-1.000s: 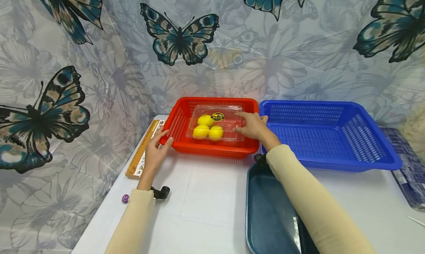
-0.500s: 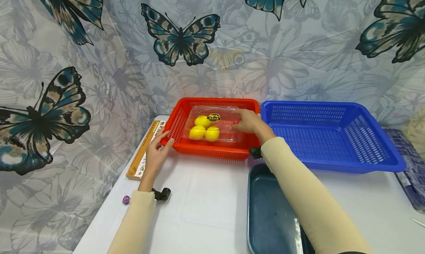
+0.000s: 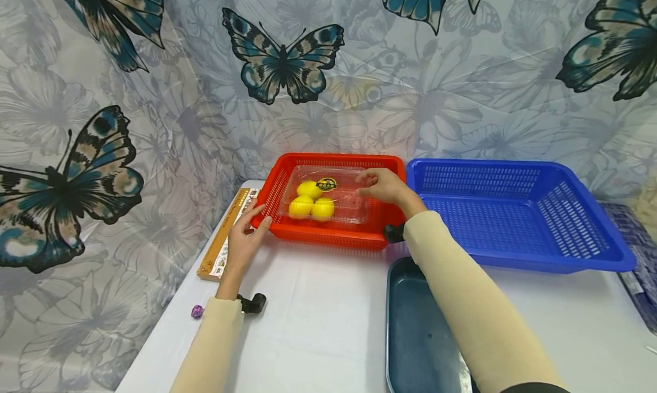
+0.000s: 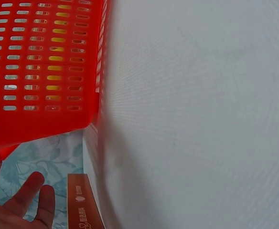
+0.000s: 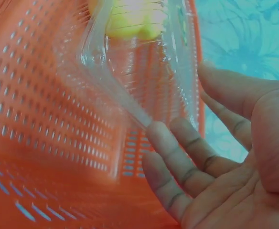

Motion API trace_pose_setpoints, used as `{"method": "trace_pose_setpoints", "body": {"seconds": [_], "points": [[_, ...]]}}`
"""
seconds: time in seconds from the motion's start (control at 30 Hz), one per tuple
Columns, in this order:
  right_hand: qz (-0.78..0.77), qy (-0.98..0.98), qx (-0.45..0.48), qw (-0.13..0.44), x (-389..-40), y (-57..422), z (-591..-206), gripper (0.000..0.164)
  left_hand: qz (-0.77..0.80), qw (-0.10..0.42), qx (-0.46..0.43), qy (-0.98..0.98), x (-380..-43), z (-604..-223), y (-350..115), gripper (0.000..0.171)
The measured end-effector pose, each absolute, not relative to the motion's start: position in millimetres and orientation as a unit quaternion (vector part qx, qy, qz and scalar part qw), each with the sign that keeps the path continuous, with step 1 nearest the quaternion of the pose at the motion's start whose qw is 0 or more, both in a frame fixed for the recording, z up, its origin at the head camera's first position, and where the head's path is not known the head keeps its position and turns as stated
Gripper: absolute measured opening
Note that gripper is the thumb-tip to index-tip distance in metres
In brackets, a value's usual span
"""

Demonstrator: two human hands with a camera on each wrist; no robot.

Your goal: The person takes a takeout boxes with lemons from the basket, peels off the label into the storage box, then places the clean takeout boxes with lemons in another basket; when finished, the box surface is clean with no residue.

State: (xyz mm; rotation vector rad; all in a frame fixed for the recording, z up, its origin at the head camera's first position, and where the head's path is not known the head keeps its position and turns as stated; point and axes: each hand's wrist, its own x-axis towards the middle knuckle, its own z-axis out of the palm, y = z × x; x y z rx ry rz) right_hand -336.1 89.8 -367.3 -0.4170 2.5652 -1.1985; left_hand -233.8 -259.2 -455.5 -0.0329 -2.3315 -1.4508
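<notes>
A clear plastic clamshell box (image 3: 346, 207) with yellow lemons (image 3: 323, 209) and a black-and-yellow label lies inside a red perforated basket (image 3: 328, 237). My right hand (image 3: 387, 186) is over the basket's right part. Its relaxed fingers (image 5: 163, 138) are spread, fingertips right at the box's end in the right wrist view, gripping nothing. At the basket's front left corner, my left hand (image 3: 243, 242) touches the rim with loosely spread digits. In the left wrist view two of its fingers (image 4: 27, 193) stand apart from the red wall.
A blue perforated basket (image 3: 493, 256) stands at the right, with a dark teal tray (image 3: 426, 324) in front, partly under the right sleeve. Beside the left hand lies a brown-and-white box (image 3: 220, 247). A small purple object (image 3: 197, 311) sits near the table's left edge.
The box of lemons has shifted left within the red basket. My right hand moved left with it, and its fingers now stand looser at the box's end. The left hand keeps its place.
</notes>
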Motion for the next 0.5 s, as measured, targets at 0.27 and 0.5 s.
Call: {"method": "trace_pose_setpoints", "body": {"seconds": [0.27, 0.5], "points": [[-0.432, 0.881, -0.128, 0.143, -335.7, 89.0, -371.4, 0.041, -0.523, 0.197, -0.011, -0.829, -234.8, -455.9, -258.8, 0.042], [-0.451, 0.867, -0.128, 0.169, -335.0, 91.0, -377.2, 0.049, -0.529, 0.193, -0.009, -0.826, -234.2, -457.0, -260.0, 0.042]]}}
